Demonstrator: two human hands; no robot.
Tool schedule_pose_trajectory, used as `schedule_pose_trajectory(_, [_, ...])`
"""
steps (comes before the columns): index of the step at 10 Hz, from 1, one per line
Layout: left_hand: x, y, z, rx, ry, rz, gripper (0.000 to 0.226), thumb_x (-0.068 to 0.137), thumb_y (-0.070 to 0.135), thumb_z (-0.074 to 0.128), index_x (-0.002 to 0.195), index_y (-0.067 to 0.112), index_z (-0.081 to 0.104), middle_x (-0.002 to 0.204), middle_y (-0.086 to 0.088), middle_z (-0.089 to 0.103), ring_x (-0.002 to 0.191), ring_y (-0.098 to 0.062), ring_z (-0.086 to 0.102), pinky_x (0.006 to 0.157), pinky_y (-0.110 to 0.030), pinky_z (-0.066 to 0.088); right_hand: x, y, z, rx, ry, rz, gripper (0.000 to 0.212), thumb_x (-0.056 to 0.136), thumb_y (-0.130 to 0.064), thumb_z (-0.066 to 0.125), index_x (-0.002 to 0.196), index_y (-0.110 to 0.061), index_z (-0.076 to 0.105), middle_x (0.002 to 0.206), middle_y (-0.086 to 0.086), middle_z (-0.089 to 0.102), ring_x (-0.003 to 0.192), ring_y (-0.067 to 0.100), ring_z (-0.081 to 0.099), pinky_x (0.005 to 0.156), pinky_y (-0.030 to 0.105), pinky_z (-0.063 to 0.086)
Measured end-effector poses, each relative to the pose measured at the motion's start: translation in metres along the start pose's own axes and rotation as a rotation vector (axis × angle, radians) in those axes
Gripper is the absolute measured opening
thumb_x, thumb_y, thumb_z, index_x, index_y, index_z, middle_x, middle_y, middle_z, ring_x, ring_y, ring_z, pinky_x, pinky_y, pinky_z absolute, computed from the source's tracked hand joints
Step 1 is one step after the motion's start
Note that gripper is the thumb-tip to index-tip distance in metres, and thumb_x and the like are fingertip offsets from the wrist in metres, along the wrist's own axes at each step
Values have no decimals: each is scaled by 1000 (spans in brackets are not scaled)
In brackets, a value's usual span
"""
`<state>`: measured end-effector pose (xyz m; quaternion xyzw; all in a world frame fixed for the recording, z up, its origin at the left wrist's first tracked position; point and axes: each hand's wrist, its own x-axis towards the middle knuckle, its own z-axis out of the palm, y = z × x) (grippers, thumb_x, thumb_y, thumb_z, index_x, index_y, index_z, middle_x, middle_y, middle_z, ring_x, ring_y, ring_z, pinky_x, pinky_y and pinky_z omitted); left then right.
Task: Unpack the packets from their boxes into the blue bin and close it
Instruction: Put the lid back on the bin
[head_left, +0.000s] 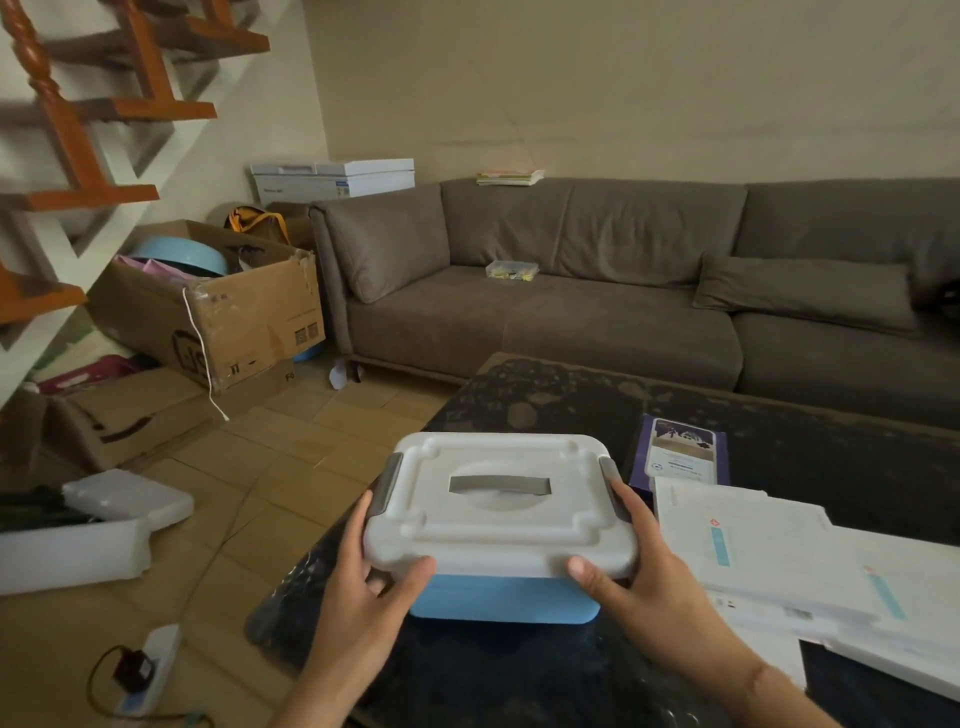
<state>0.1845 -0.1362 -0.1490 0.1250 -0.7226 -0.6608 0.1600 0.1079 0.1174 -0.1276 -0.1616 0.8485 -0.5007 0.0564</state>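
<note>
While white flat boxes (769, 551) and a purple box (680, 452) crowd right of the blue bin (504, 597) | bin on bench (810, 441), white lid (498, 509) up, long axis left-right | left hand (363, 597) and right hand (649, 577) grip curled on lid's sides.

Support surface — dark glossy table (779, 447), mottled pattern on top. Resting on it: blue bin (504, 597) with white lid (498, 509) seated, near the front left corner. Purple box (680, 452) just behind and right of the bin, lying flat. White flat boxes (769, 551) overlapping one another at the right edge — teal stripe markings on their faces.
</note>
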Motion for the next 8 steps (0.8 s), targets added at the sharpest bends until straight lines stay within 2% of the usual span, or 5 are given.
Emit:
schedule_pose_trajectory(2, [37, 1, 19, -52, 103, -18, 97, 55, 64, 81, 138, 45, 35, 131, 10, 51, 118, -19, 55, 99, -48, 51, 5, 0, 16, 223, 158, 24, 104, 64, -50, 78, 150, -41, 20, 131, -31, 40, 118, -1, 46, 93, 12, 40])
schedule_pose_trajectory(4, [102, -4, 43, -98, 120, -38, 70, 92, 42, 62, 150, 40, 24, 138, 1, 47, 120, -21, 50, 92, -36, 44, 38, -6, 30, 191, 282, 100, 105, 67, -61, 76, 150, -41, 16, 145, -17, 38, 130, 13, 43, 110, 44, 42])
schedule_pose_trajectory(5, [116, -3, 58, -100, 176, -52, 64, 96, 47, 52, 151, 30, 25, 132, -1, 47, 116, -19, 49, 84, -29, 41, 49, -10, 36, 199, 309, 128, 103, 70, -62, 73, 150, -43, 11, 152, -11, 34, 134, 18, 42, 109, 47, 42])
schedule_pose_trajectory(6, [112, -3, 70, -83, 210, -91, 63, 97, 53, 41, 152, 28, 24, 135, -1, 45, 121, -21, 46, 94, -34, 38, 52, -11, 40, 188, 304, 142, 102, 74, -61, 68, 150, -46, 2, 154, -11, 31, 138, 20, 40, 112, 48, 38])
schedule_pose_trajectory(8, [57, 12, 90, 33, 522, -271, 89, 83, 38, 74, 153, 20, 24, 157, -15, 24, 141, -37, 33, 110, -54, 36, 31, -5, 7, -206, 76, 226, 85, 96, -16, 57, 153, -40, -2, 103, -12, 56, 84, 6, 59, 97, 29, 50])
